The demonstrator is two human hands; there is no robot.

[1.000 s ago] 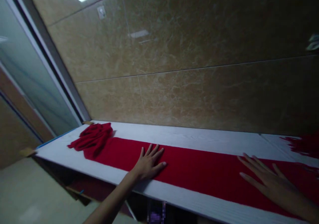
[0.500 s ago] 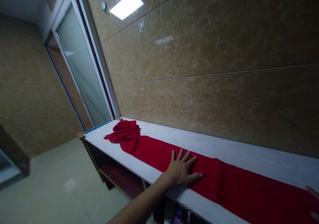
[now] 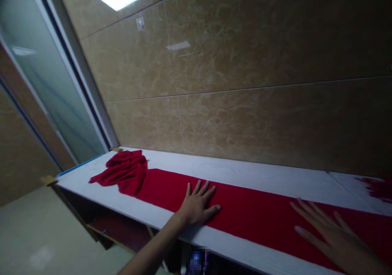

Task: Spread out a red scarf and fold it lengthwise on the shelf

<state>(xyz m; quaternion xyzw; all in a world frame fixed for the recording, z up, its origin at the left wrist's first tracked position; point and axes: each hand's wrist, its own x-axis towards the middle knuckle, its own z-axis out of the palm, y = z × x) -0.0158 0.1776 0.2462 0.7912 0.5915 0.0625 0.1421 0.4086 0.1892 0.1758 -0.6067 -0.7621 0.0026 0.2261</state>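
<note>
A long red scarf (image 3: 251,205) lies spread along the white tabletop (image 3: 214,167), flat in the middle and bunched in loose folds at its far left end. My left hand (image 3: 197,205) rests on the flat part with its fingers spread, close to the front edge. To the right, my right hand (image 3: 327,230) is over the scarf with fingers stretched out and slightly blurred; whether it touches the cloth I cannot tell. Dark red fringe (image 3: 379,187) shows at the far right, near the wall.
Behind the table rises a glossy tan tiled wall (image 3: 239,124) with a small socket (image 3: 140,23). A frosted glass door (image 3: 45,63) stands at the left. Under the tabletop is a dark red shelf (image 3: 122,230). Blue edging (image 3: 79,167) runs along the table's left end.
The view has turned right. My right hand has come in from the right edge over the scarf, and the fold right of my left hand is now smooth. My left hand stays spread on the cloth.
</note>
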